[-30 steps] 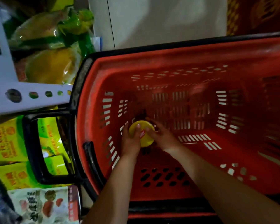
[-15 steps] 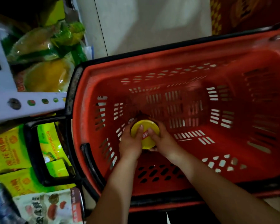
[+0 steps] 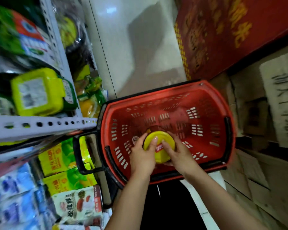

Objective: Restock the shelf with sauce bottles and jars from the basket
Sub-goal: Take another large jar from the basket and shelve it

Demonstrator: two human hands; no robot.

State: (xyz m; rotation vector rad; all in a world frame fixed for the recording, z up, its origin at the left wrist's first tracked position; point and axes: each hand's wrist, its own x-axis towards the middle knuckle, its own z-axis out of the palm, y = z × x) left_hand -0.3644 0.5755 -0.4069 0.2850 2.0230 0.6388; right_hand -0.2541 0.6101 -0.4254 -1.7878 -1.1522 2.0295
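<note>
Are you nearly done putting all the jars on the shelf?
Nearly, it seems. Done: the red plastic basket shows only bare floor around one jar, with no others in sight. In hand: the left hand and right hand both grip the yellow-lidded jar at the basket. Left: setting that jar on the white metal shelf beside the basket.

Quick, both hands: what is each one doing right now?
Left hand: grips the yellow-lidded jar.
Right hand: grips the same jar.
</note>
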